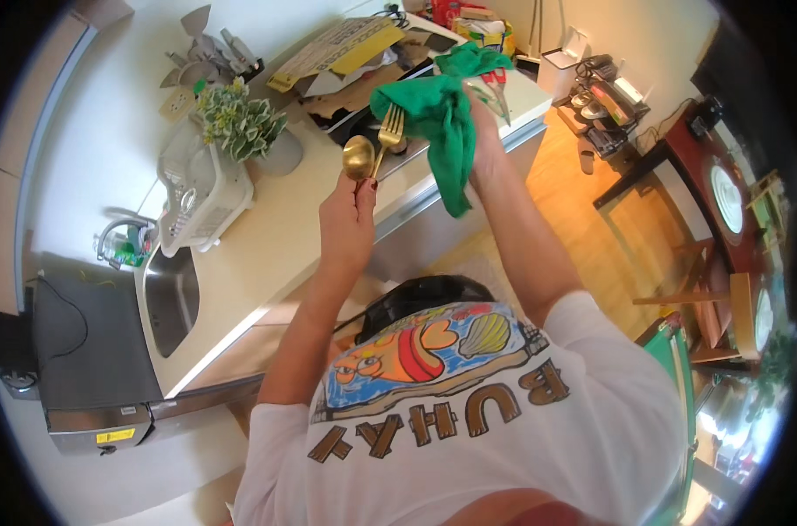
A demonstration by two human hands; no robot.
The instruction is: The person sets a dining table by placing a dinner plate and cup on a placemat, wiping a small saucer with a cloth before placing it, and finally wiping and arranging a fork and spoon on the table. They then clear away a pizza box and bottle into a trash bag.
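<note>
My left hand (pixel 349 214) grips a gold-coloured spoon (pixel 358 158) and a matching fork (pixel 390 130) by their handles, bowl and tines upward. A green cloth (pixel 447 112) hangs from my right hand (pixel 484 128), and its folds hide most of the fingers. The cloth's left edge lies right behind the fork's tines; whether it touches them I cannot tell. More green cloth (pixel 474 60) shows just beyond, beside red-handled scissors (pixel 497 82) near the counter's end. Both hands are held above the front edge of the kitchen counter (pixel 273 237).
A white plastic dish rack (pixel 204 197) stands by the steel sink (pixel 171 302), with a potted plant (pixel 247 125) beside it. Grey kitchen utensils (pixel 211 52) rise behind. A cardboard piece (pixel 339 52) lies at the back. Right of the counter, a dark table (pixel 714 177) bears plates.
</note>
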